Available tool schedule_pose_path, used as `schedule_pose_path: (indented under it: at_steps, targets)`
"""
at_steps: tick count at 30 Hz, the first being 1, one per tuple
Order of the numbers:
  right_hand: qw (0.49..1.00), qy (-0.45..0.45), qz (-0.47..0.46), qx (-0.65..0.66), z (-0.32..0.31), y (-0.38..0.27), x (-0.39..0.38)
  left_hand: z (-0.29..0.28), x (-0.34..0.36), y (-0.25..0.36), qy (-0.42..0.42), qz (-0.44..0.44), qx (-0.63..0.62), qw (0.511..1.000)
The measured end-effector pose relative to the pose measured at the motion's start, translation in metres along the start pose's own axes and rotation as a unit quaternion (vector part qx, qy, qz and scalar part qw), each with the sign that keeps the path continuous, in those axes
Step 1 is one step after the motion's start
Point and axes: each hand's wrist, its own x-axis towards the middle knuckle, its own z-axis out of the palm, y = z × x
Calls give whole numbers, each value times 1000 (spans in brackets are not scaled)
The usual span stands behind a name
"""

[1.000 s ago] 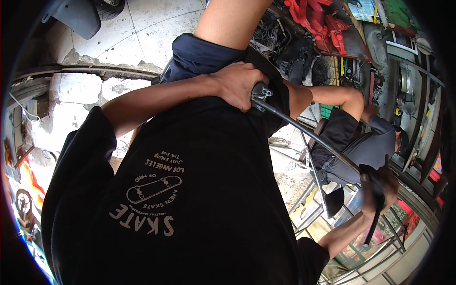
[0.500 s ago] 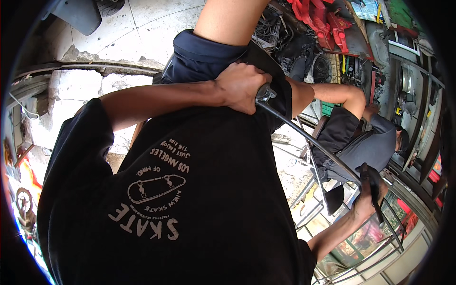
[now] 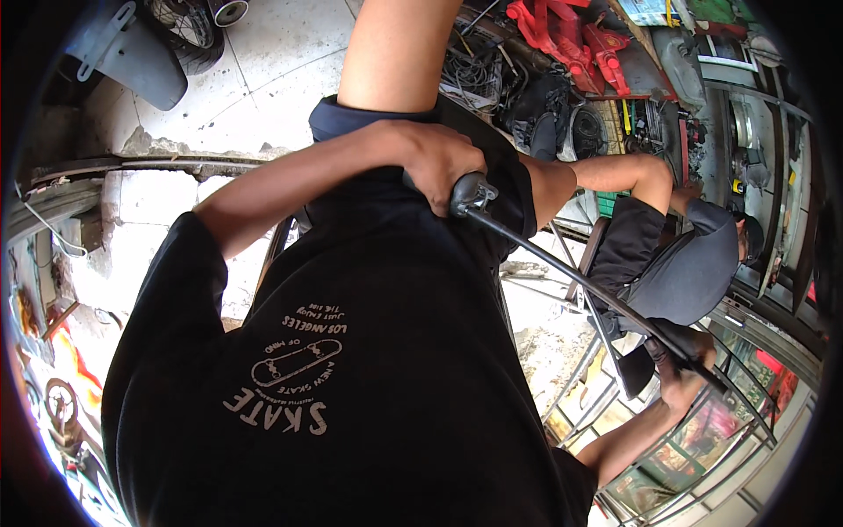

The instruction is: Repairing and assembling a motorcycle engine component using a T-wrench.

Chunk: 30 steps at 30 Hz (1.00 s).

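A long black rod (image 3: pixel 562 268) slants from my lap toward the lower right. At its near end is a rounded dark grey head with a small metal lug. My left hand (image 3: pixel 436 160) is closed around that head, beside my thigh. My right hand (image 3: pixel 689 358), in shadow, wraps the rod near its far end, where the grip is partly hidden by dark shapes. A black paddle-like piece (image 3: pixel 637 371) on a thin pale bar hangs just left of my right hand. I cannot tell what kind of part the rod is.
A person in a dark shirt (image 3: pixel 685 263) sits close at the right, one knee bent. Red plastic parts (image 3: pixel 575 48), tangled black cables (image 3: pixel 479 79) and shelving (image 3: pixel 764 176) fill the upper right. A grey motorcycle fender (image 3: pixel 132 61) and a wheel stand at the upper left.
My left hand and the rod's head have shifted slightly left and down. My right hand has moved a little toward the lower right. The head view has tilted somewhat.
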Motion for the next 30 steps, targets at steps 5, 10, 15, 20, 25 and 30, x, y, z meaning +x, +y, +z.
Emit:
schedule_pose_path:
  at_steps: [5, 10, 15, 20, 25, 30]
  targets:
    - [975, -32, -196, -100, 7, -5, 16, -2, 12, -18, -85, 60, -71, 992]
    - [982, -58, -101, -148, 24, -25, 21, 10, -3, 10, 88, -28, 81, 992]
    - [968, 25, -141, -206, -16, -16, -6, -19, 4, 40, 64, -14, 79, 995]
    - [930, -4, -190, -316, -20, -45, -11, -56, 23, 23, -60, 40, -9, 997]
    - [928, 53, -265, -255, 17, -38, 16, -38, 45, 1, -46, 8, -47, 998]
    - [960, 19, -188, -205, 14, -23, 28, -20, 57, -6, -76, -5, -104, 992]
